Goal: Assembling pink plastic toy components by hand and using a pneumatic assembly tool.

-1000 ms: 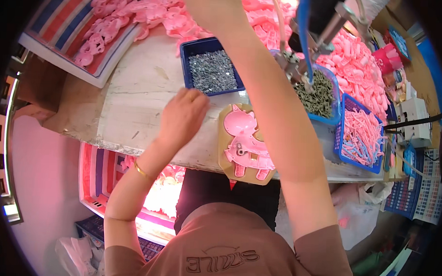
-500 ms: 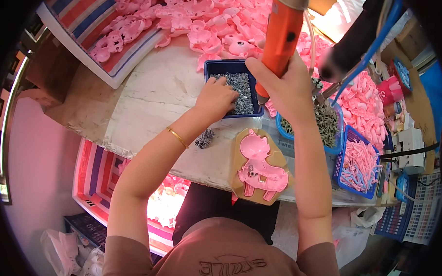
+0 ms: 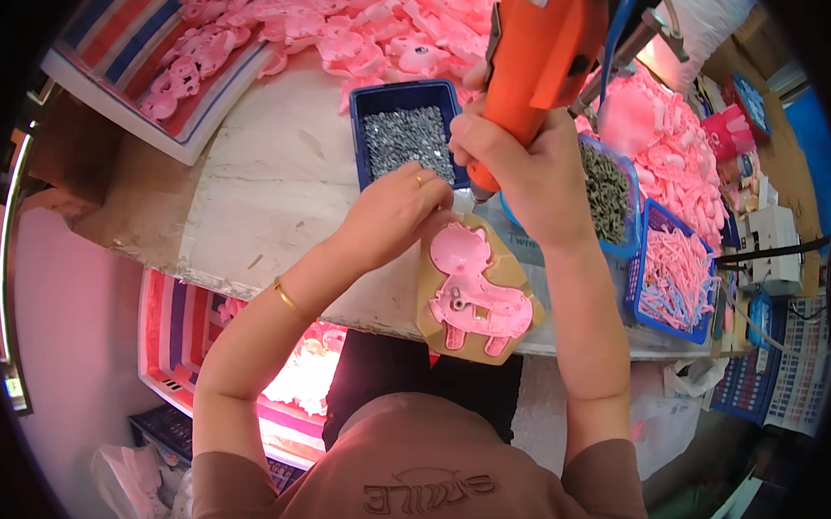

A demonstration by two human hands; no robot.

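My right hand [image 3: 528, 172] is wrapped round an orange power screwdriver [image 3: 537, 67], held tip down. My left hand [image 3: 394, 208] is closed in a pinch near the driver's tip, just above the work block; whatever lies between its fingertips is too small to make out. Behind it stands a dark blue tray [image 3: 357, 138] of small silver screws [image 3: 403, 142]. Below the hands, a pink animal-shaped plastic shell [image 3: 496, 303] lies hollow side up in a tan block [image 3: 430, 329]. A small round metal part [image 3: 457, 305] sits inside the shell.
Pink plastic parts [image 3: 387, 30] are heaped at the back. At right are a light blue tub [image 3: 633, 226] of greenish metal pieces and a blue basket [image 3: 647, 318] of pink and blue strips. A striped-lined box [image 3: 195, 147] stands at left; a blue hose [image 3: 615, 38] hangs above.
My left hand has left the screw tray and come nearer to me, beside the driver tip. The driver has shifted slightly in my right hand's grip. The view has moved a little.
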